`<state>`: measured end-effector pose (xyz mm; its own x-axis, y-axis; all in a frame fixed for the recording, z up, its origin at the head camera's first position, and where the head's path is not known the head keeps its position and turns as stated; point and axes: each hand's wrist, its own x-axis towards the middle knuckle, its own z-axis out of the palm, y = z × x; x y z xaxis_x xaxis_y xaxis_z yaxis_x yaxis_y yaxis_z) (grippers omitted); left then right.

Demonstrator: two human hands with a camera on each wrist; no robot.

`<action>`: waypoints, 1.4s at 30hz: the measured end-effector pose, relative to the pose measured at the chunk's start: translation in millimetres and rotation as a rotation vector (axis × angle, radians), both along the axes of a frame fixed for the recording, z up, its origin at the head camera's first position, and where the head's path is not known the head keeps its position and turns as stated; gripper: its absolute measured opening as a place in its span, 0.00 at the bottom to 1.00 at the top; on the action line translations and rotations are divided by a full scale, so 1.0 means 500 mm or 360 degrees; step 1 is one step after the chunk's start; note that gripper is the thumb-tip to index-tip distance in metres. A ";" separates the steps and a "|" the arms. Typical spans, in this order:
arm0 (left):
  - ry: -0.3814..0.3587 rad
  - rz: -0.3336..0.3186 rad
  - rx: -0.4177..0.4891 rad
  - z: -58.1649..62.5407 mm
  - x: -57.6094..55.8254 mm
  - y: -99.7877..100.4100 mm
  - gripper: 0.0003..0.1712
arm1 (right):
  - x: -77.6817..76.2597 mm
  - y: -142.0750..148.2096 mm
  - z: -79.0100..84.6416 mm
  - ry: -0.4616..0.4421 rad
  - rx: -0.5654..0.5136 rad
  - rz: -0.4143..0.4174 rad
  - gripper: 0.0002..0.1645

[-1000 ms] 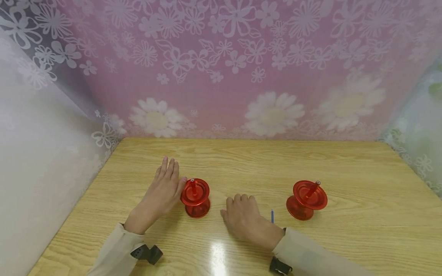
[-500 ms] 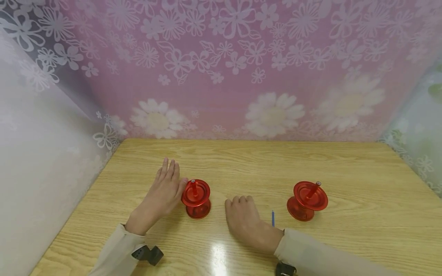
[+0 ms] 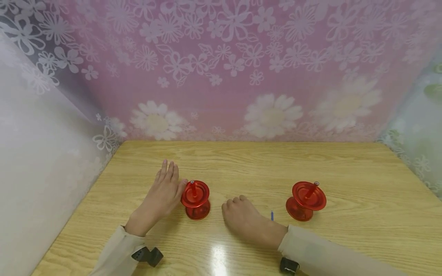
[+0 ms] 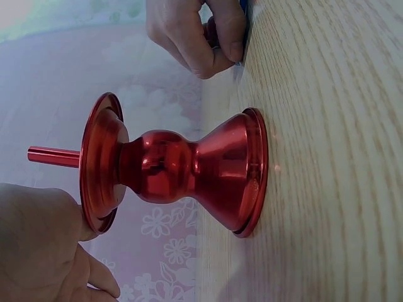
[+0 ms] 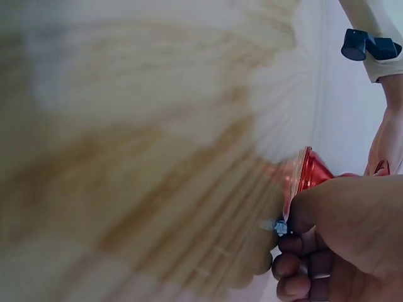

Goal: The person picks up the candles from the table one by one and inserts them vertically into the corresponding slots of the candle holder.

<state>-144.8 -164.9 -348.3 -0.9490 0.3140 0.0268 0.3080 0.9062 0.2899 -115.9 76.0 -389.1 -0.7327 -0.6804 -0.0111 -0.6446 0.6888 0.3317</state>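
Compared with a second ago, the right hand (image 3: 243,218) has tucked its thumb out of the head camera's sight, while the left hand (image 3: 162,197) keeps its place. Of these two hands, the right lies back upward with knuckles bent, thumb and finger pinching one small pale-blue piece (image 5: 281,227) just beside the tabletop; what it is, I cannot tell. The left reaches forward with straight, slightly parted fingers, its thumb at the dish rim of a shiny red metallic stand with a flared foot (image 3: 196,201), upright between the hands. A second matching red stand (image 3: 307,202) sits farther right, unmoved like the first. One slim blue stick (image 3: 272,215) shows behind the right forearm on the yellow wood-grain table (image 3: 241,165).
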 end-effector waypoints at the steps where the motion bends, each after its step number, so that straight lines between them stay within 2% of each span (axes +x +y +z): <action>1: 0.0000 -0.0003 0.0003 0.001 0.002 0.000 0.37 | -0.001 0.001 0.001 -0.0008 0.0005 0.0013 0.06; 6: 0.0007 -0.0003 0.0008 0.003 0.005 0.002 0.37 | -0.003 0.004 0.006 0.0014 0.0022 0.0094 0.06; 13: 0.0020 0.0000 0.0018 0.002 0.003 0.002 0.37 | -0.006 0.005 0.008 0.0135 0.0007 0.0191 0.12; 24: 0.0026 0.0000 0.0029 -0.001 0.003 0.001 0.37 | -0.008 0.003 0.012 0.0163 -0.0006 0.0187 0.12; 27: 0.0017 0.0001 0.0024 -0.001 0.002 0.001 0.37 | -0.007 0.002 0.017 0.0111 -0.0034 0.0150 0.15; 32: 0.0003 0.0003 0.0022 -0.001 0.001 0.001 0.38 | -0.005 -0.002 0.030 -0.0089 -0.0141 0.0038 0.18; 37: -0.0007 0.0007 0.0023 -0.001 0.000 0.001 0.38 | -0.007 -0.004 0.037 -0.0250 -0.0238 -0.0017 0.20; 42: 0.0000 0.0009 0.0020 0.000 -0.001 0.002 0.38 | -0.015 -0.001 0.035 -0.0320 -0.0319 -0.0026 0.19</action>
<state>-145.1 -164.0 -348.4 -0.9508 0.3082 0.0308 0.3029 0.9041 0.3013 -123.6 75.7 -371.7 -0.7405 -0.6717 -0.0238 -0.6718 0.7387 0.0546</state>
